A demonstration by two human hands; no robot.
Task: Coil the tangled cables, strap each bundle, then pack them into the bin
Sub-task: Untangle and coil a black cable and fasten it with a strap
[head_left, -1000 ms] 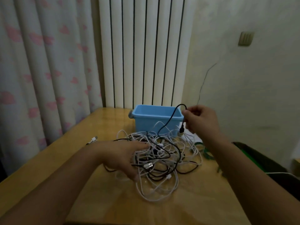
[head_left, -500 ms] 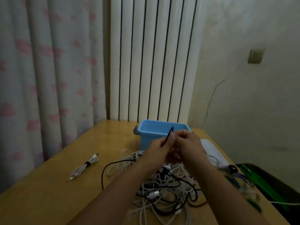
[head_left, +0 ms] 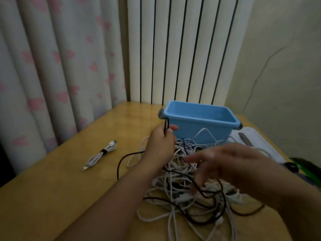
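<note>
Black cable (head_left: pixel 166 126): a short doubled loop of it stands up out of the left hand, just in front of the bin's near-left corner; the rest seems to trail down into the heap, and a dark strand curves out to the left across the table.
Left hand (head_left: pixel 160 145): fingers curled round the black cable, pinching the fold between thumb and fingers, raised above the far-left edge of the heap.
Right hand (head_left: pixel 231 164): blurred, fingers spread and fairly straight, holding nothing that shows, hovering over the right part of the heap and well apart from the left hand.
Tangled heap (head_left: pixel 192 192): white and black cables knotted together on the near-right part of the table, reaching up to the bin's front wall.
Bin (head_left: pixel 199 122): blue, open, at the far side of the table; no cable shows inside.
Strapped bundle (head_left: pixel 100 154): one white cable, coiled and banded with a dark strap, lying alone to the left, not yet in the bin.
Table (head_left: pixel 52 188): wooden, with a curtain to the far left and a radiator behind.
Step in hand: probably starting to coil the black cable while it is only partly free.
Next move: it likely calls for the right hand to find the black strand in the heap and draw it out without dragging white loops along, feeding turns to the left hand.
</note>
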